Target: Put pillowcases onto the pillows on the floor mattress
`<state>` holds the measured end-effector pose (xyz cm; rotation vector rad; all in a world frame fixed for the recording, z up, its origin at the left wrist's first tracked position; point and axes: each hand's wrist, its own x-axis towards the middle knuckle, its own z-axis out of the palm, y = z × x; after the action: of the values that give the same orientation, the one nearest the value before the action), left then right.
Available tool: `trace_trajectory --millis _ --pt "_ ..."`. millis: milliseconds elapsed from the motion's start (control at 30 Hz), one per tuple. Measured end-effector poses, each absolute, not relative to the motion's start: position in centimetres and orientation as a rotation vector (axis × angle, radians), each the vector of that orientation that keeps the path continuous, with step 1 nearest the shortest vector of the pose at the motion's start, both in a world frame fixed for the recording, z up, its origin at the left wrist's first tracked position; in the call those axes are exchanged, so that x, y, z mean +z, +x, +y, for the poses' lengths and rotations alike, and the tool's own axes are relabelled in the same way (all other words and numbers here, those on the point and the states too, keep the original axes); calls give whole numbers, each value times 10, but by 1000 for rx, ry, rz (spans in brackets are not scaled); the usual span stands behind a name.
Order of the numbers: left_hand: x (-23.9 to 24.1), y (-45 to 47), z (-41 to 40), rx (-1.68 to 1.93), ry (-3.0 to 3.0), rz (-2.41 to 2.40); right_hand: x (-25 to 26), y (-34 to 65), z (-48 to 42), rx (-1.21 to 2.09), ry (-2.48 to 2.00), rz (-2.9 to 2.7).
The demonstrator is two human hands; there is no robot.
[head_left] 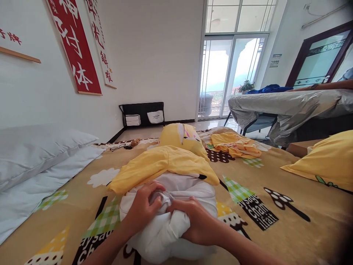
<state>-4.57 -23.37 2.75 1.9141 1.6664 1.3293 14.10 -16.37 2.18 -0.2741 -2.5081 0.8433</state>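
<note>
A plump white pillow (157, 235) lies in front of me on the patterned bed cover. Its far part is under a yellow pillowcase (149, 162), whose near edge is folded back over the white fabric. My left hand (145, 202) is closed with its fingers curled into the bunched white cloth near the middle. Beside it, my right hand (197, 219) grips a thick fold of the same pillow. Some fingertips are hidden in the folds.
Beyond lies a yellow cushion (172, 136), with a crumpled yellow cloth (234, 143) to its right. Another yellow pillow (328, 162) is at the right edge. White pillows (41, 151) line the left. A plastic-covered table (281, 103) stands back right, with a person's arm (325, 85) on it.
</note>
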Motion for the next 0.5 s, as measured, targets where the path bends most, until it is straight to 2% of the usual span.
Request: trace_trajectory --millis 167,367,500 --pt "43 -79 -237 1378 2301 1948 28 139 -148 996 -432 -2354" --pt "34 -100 -192 748 2216 2414 36 129 -150 934 -533 -2290" --pt "31 -99 -180 715 2144 2334 43 121 -146 748 -532 -2311"
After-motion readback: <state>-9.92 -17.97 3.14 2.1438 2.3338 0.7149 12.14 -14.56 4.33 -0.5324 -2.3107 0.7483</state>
